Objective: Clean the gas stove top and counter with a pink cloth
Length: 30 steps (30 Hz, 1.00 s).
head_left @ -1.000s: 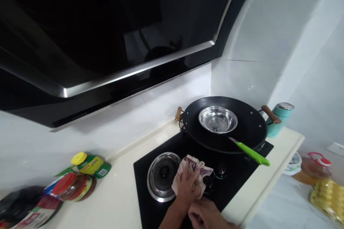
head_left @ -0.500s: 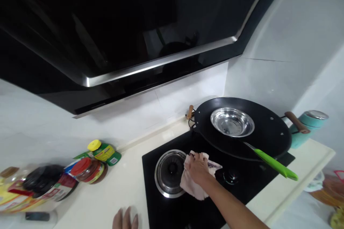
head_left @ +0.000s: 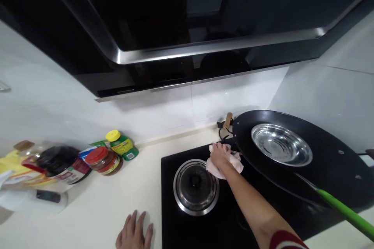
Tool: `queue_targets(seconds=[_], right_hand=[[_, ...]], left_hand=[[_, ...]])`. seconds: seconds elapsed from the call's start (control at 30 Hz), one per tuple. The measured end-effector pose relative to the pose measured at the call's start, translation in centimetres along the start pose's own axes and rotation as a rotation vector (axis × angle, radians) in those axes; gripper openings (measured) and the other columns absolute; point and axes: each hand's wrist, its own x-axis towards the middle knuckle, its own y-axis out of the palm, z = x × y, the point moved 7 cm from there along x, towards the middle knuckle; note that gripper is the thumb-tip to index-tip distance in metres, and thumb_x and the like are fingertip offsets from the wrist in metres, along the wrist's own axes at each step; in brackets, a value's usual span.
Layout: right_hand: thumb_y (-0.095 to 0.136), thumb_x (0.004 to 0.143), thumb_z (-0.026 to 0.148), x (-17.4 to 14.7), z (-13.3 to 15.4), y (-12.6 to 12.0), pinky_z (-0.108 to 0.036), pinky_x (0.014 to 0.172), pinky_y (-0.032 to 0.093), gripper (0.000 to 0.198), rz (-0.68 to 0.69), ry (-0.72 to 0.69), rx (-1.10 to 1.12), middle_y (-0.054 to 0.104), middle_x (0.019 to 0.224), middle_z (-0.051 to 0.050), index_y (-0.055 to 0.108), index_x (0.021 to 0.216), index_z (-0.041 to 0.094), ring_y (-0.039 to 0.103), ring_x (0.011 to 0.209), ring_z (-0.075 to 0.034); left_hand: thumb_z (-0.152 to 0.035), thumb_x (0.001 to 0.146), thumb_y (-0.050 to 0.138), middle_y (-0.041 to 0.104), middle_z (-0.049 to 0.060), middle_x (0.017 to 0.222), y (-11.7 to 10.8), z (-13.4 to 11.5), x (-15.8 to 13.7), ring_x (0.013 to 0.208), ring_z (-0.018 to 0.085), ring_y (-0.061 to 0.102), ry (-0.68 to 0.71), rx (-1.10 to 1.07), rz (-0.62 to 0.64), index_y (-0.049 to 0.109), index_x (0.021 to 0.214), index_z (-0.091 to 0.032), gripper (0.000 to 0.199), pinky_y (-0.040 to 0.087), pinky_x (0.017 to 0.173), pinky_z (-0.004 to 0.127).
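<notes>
My right hand (head_left: 219, 156) is closed over a pale pink cloth (head_left: 235, 162), pressing it on the black glass cooktop (head_left: 226, 206). The cloth lies bunched at the back, between the round burner (head_left: 196, 186) and the wok. Part of it touches the burner's right rim. My left hand (head_left: 134, 233) rests on the pale counter (head_left: 117, 202), left of the cooktop, its fingers apart and holding nothing. Right of the cloth sits a large black wok (head_left: 330, 163) with a shiny metal dish (head_left: 282, 144) in it. A utensil with a green handle (head_left: 344, 210) leans over the wok's front rim.
A black range hood (head_left: 204, 54) hangs low over the cooktop. On the left stand a green bottle with a yellow cap (head_left: 122, 146), a red-lidded jar (head_left: 103, 161), a dark bottle (head_left: 64, 163) and other packages. The wok's wooden handle (head_left: 228, 120) juts out near the back wall.
My right hand has pushed the cloth toward the back of the cooktop, away from beside the front knob. More of my left hand shows on the counter. The view has shifted and turned.
</notes>
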Motion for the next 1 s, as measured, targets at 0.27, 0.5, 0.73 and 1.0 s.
queue_targets(seconds=[0.27, 0.5, 0.73, 1.0], right_hand=[[0.041, 0.096, 0.013, -5.5, -2.5, 0.4, -0.05, 0.099, 0.037, 0.058, 0.058, -0.13, -0.1, 0.051, 0.142, -0.013, 0.053, 0.149, 0.033, 0.043, 0.127, -0.034], [0.042, 0.1, 0.019, -4.4, -3.5, 0.4, -0.051, 0.099, 0.038, 0.055, 0.039, -0.106, -0.152, 0.051, 0.142, -0.014, 0.051, 0.152, 0.034, 0.045, 0.125, -0.035], [0.043, 0.1, 0.02, 1.0, -2.2, -0.3, -0.056, 0.104, 0.031, 0.053, -0.014, -0.046, -0.097, 0.05, 0.142, -0.017, 0.049, 0.153, 0.028, 0.043, 0.127, -0.037], [0.042, 0.103, 0.033, -2.1, 6.7, 2.0, -0.042, 0.111, 0.028, 0.045, 0.081, -0.392, 0.045, 0.054, 0.15, -0.001, 0.062, 0.143, 0.043, 0.039, 0.137, -0.026]], left_hand=[[-0.051, 0.096, 0.037, 0.061, 0.012, 0.152, 0.0, -0.3, -0.2, 0.146, 0.032, 0.048, 0.034, 0.022, 0.001, 0.068, 0.135, -0.025, 0.056, 0.044, 0.113, 0.053], [-0.049, 0.095, 0.038, 0.061, 0.014, 0.151, 0.5, -0.3, -0.3, 0.146, 0.033, 0.048, 0.053, 0.061, -0.015, 0.069, 0.134, -0.022, 0.057, 0.043, 0.114, 0.054], [-0.048, 0.097, 0.038, 0.059, 0.014, 0.153, 0.2, -0.6, -0.4, 0.148, 0.034, 0.045, 0.049, 0.066, 0.028, 0.067, 0.137, -0.022, 0.056, 0.041, 0.115, 0.054], [-0.049, 0.099, 0.035, 0.057, 0.018, 0.154, -0.3, -0.9, -0.1, 0.149, 0.036, 0.043, 0.044, 0.04, 0.044, 0.066, 0.138, -0.019, 0.058, 0.039, 0.116, 0.057]])
